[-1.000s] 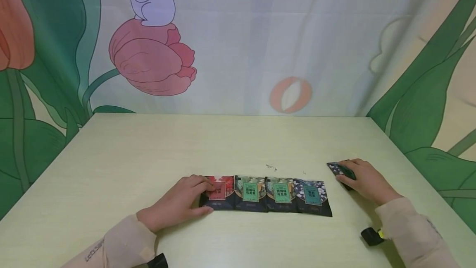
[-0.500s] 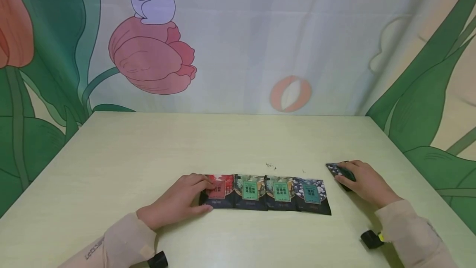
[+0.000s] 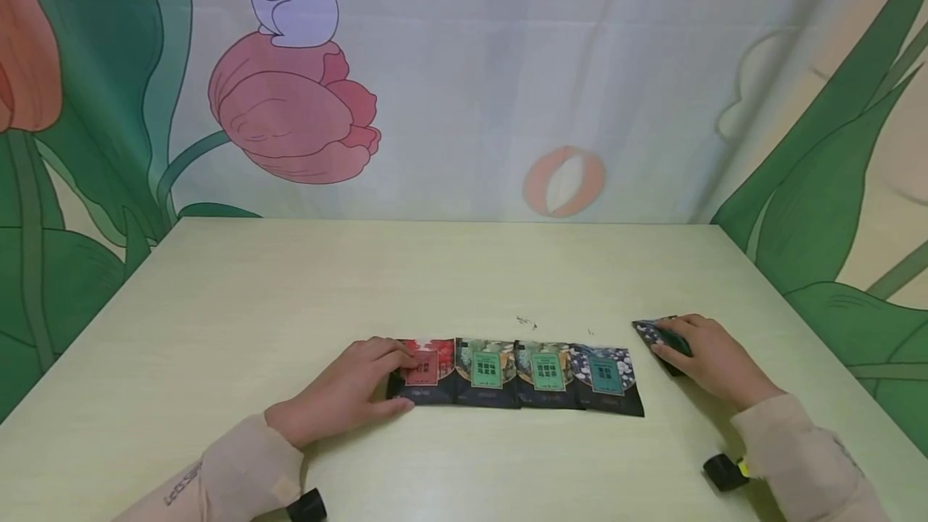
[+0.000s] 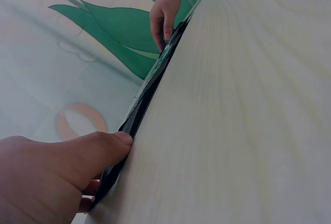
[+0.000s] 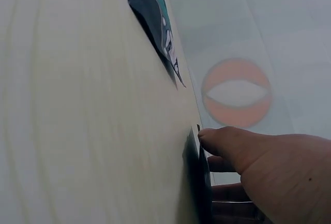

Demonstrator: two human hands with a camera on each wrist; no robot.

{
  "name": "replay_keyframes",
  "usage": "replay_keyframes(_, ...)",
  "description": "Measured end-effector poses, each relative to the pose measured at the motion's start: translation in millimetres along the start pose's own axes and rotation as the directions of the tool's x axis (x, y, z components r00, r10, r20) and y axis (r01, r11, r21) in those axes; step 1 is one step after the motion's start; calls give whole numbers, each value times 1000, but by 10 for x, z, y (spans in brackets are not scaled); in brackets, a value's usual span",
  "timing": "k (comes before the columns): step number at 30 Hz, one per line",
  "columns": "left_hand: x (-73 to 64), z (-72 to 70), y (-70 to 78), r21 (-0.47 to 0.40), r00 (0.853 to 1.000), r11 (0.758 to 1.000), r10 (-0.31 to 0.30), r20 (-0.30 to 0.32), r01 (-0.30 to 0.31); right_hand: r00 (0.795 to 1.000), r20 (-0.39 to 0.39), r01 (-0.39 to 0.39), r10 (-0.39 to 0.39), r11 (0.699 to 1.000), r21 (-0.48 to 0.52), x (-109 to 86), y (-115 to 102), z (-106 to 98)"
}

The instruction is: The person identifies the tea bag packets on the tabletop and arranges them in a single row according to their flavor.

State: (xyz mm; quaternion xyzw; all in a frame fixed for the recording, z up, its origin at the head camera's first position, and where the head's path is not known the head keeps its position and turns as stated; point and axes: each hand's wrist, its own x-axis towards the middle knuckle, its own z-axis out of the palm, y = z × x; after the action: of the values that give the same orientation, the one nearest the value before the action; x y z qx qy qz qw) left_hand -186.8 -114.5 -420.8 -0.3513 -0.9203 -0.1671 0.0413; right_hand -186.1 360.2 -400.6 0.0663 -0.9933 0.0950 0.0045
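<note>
Several flat tea sachets with dark lower bands lie side by side on the table. At the row's left end is a sachet with a red label (image 3: 426,370); my left hand (image 3: 346,393) holds it, thumb at the near edge and fingers over its left part. Two green-labelled sachets, one (image 3: 486,370) beside the other (image 3: 545,372), follow. A blue-labelled sachet (image 3: 606,377) ends the row, slightly askew. Off to the right, my right hand (image 3: 714,357) grips another dark sachet with white blossoms (image 3: 648,333), partly hidden by the fingers. In the right wrist view the thumb (image 5: 217,137) pinches its edge.
The pale wooden table (image 3: 464,280) runs back to a printed curtain (image 3: 449,87) with flowers and a rabbit. Small dark marks (image 3: 527,322) show behind the row. A black wrist device (image 3: 725,472) sits at the right sleeve, another (image 3: 308,506) at the left.
The right hand and its sachet have shifted very slightly left in the view, along with a small shift of the whole picture. Both hands keep their hold.
</note>
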Motion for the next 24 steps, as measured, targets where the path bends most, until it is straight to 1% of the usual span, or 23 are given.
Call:
replay_keyframes(5, -2, 5, -7, -1, 1000, 1000, 1, -2, -1, 1000, 8, -10, 11, 1000, -5, -18, -32, -3)
replay_keyframes(12, -3, 2, 2, -1, 1000, 1000, -24, 17, 24, 1000, 15, -25, 25, 1000, -18, -66, -80, 18)
replay_keyframes(17, 3, -1, 12, -5, 999, 999, -39, 26, 39, 1000, 8, -11, 11, 1000, -25, -94, -108, 37)
replay_keyframes(24, -5, -10, 14, -6, 999, 999, -40, 32, 40, 1000, 4, 2, -2, 999, -35, -140, -133, 44)
